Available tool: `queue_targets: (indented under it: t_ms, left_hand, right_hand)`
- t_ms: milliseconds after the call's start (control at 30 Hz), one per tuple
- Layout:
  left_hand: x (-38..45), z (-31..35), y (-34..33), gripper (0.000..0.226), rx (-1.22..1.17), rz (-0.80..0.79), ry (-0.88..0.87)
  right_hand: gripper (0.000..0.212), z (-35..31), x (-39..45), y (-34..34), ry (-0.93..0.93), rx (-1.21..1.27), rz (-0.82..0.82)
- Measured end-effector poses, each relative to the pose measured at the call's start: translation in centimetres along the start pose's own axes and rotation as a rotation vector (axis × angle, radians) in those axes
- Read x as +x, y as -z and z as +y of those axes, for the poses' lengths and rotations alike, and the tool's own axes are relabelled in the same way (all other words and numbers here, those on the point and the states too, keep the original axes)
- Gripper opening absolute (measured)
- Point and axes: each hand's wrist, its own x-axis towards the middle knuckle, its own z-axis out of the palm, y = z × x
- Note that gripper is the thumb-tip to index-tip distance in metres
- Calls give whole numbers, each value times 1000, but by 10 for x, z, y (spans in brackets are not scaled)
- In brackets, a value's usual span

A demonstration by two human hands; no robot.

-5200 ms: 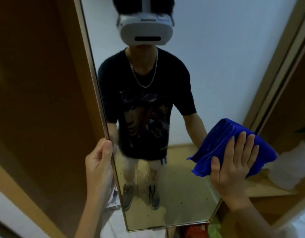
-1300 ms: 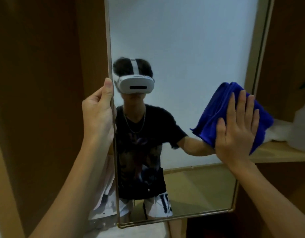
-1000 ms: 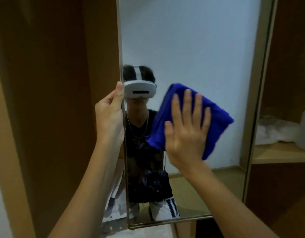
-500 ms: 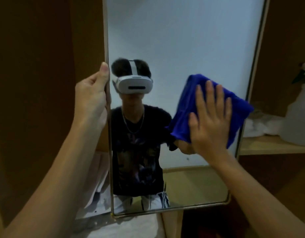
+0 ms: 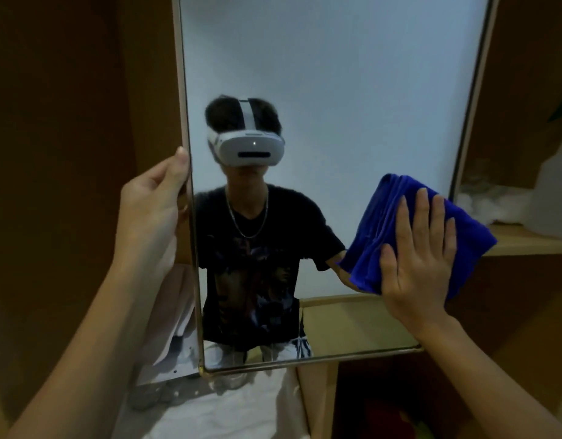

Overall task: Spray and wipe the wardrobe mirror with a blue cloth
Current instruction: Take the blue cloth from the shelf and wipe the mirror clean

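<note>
The right hand (image 5: 415, 264) has straight fingers (image 5: 407, 223), slightly spread, pressing flat on the blue cloth (image 5: 384, 229). The cloth lies folded against the mirror (image 5: 336, 90), at its right edge, low down, with one corner lapping past the frame. The left hand (image 5: 149, 210) grips the mirror's left edge, thumb on the front of the frame, the other fingers hidden behind it. A wooden shelf (image 5: 526, 242) runs to the right of the mirror, with pale, blurred things on it.
</note>
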Motion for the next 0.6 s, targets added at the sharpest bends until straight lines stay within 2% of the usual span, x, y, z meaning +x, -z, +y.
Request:
queue_targets:
  t_ms: [100,267,333,433,533,600]
  left_hand:
    - [-10,-13,11,15,-14,-14,24]
    - [-11,-11,14,12,-7,17,9]
    - [-11,-12,14,18,-11,24,22]
    - [-10,-14,14,35,-17,29,42]
    - [-10,-16,13,28,-38,33,55]
    - [-9,-19,13,17,-48,54,61]
  right_hand:
    - [58,-2,-4,0,-21,-6,5]
    - [56,-27,0,-3,-149,-1,28]
    - [57,-48,3,-3,-152,-1,12]
    - [58,-96,7,-1,-6,17,-20]
    - [59,-166,11,-3,197,76,-76]
    - [60,-205,11,-6,265,108,-108]
